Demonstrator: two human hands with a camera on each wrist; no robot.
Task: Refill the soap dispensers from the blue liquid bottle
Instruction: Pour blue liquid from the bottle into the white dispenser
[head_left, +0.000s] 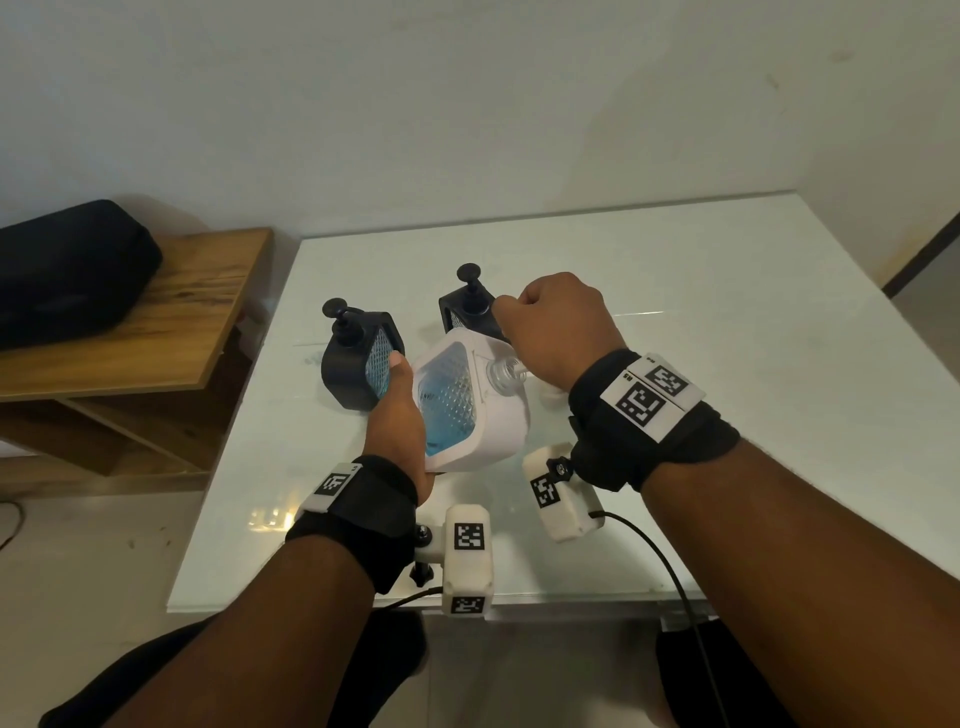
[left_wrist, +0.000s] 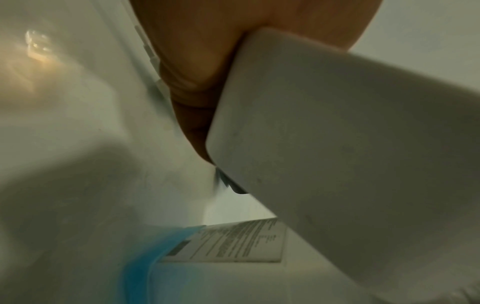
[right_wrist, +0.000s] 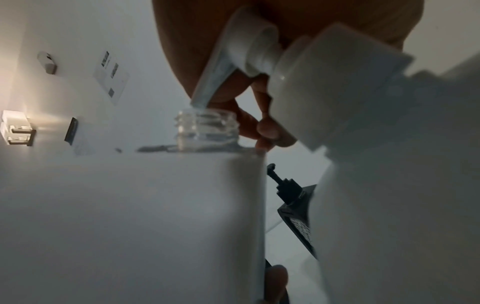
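A white bottle (head_left: 467, 410) with blue liquid behind a clear diamond-patterned window leans tilted on the glass table (head_left: 701, 322). My left hand (head_left: 400, 415) grips its left side, and the left wrist view shows the palm (left_wrist: 202, 51) against the bottle's white wall (left_wrist: 337, 144). My right hand (head_left: 561, 327) is curled just above the bottle's clear threaded neck (head_left: 501, 371). The right wrist view shows its fingers (right_wrist: 270, 131) gripping a white pump (right_wrist: 332, 86). The pump's tube tip sits at the open neck (right_wrist: 207, 127). Two black pump dispensers (head_left: 353, 364) (head_left: 467, 306) stand behind.
A wooden side table (head_left: 208, 312) with a black bag (head_left: 67, 270) sits to the left. A small white object (head_left: 553, 397) lies under my right wrist. A blurred printed label (left_wrist: 233, 244) next to a blue band shows below the bottle. Bare glass extends right.
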